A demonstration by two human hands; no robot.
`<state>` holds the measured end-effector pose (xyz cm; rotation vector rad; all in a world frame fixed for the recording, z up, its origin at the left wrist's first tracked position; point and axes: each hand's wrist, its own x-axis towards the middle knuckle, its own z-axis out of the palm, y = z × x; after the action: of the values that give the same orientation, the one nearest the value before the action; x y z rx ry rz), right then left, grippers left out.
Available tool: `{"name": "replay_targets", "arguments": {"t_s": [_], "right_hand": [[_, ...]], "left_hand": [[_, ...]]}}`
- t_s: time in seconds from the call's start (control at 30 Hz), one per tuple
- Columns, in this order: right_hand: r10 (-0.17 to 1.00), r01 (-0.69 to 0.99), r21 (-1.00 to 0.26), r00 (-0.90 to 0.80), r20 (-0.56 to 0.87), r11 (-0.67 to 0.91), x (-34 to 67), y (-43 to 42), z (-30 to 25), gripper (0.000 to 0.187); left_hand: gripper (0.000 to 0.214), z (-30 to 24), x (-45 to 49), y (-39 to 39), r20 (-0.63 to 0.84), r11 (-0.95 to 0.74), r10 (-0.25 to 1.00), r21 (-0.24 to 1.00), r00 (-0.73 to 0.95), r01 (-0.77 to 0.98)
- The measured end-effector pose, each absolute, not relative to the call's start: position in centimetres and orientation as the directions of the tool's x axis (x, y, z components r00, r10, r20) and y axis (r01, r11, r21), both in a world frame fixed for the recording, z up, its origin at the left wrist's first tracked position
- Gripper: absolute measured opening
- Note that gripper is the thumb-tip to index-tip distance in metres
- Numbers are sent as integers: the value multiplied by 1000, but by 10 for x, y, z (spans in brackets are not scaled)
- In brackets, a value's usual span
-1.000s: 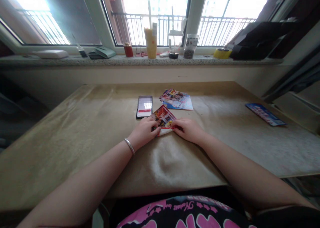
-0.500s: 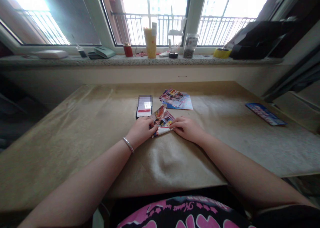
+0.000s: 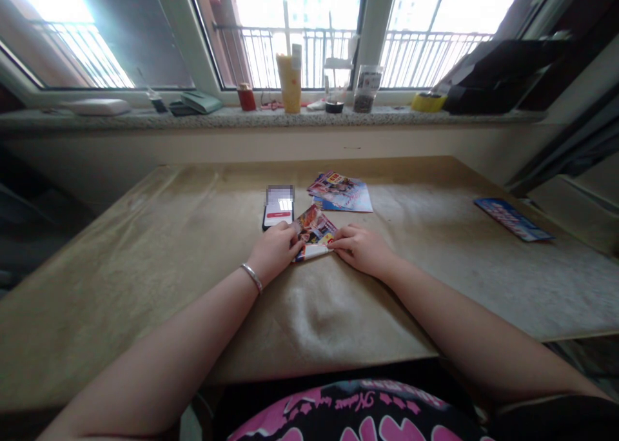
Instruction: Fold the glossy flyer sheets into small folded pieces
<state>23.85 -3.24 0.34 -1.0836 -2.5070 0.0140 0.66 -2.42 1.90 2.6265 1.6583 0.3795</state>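
A colourful printed leaflet (image 3: 315, 227) lies on the table between my hands, its near edge turned up in a narrow white fold. On its left side, my left hand (image 3: 276, 242) is closed with thumb and fingers on the folded edge. My right hand (image 3: 360, 247) pinches the right end of the same fold. Just beyond my left hand lies a phone (image 3: 279, 214) with its screen lit. Farther back sits a small stack of printed leaflets (image 3: 351, 196), overlapping one another.
A blue folded leaflet (image 3: 512, 219) lies at the right of the cloth-covered table (image 3: 145, 254). On the windowsill (image 3: 232, 117) stand a yellow cup (image 3: 291, 83), a red jar (image 3: 246, 98), a roll of yellow tape (image 3: 429, 102) and a black bag or case (image 3: 488, 83).
The white fold along the leaflet's near edge looks narrower and flatter. Both hands have shifted only slightly and keep their hold on it.
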Motion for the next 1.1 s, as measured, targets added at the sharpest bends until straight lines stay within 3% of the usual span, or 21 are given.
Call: {"name": "replay_targets", "arguments": {"t_s": [0.3, 0.6, 0.77, 0.83, 1.1], "right_hand": [[706, 729, -53, -638, 308, 683, 236, -36, 9, 24], [705, 735, 18, -657, 266, 678, 235, -39, 12, 26], [697, 728, 20, -663, 271, 685, 236, -38, 11, 25], [695, 727, 24, -665, 273, 686, 236, -38, 11, 26], [718, 746, 19, -648, 255, 666, 236, -38, 11, 29]], "left_hand": [[31, 19, 8, -24, 202, -441, 886, 89, 418, 893], [32, 18, 7, -23, 224, -431, 891, 142, 395, 891], [22, 19, -2, -25, 259, -616, 784, 211, 565, 759], [21, 22, -7, -27, 238, -712, 702, 190, 671, 676], [24, 27, -7, -34, 226, -770, 621, 0, 750, 637]]}}
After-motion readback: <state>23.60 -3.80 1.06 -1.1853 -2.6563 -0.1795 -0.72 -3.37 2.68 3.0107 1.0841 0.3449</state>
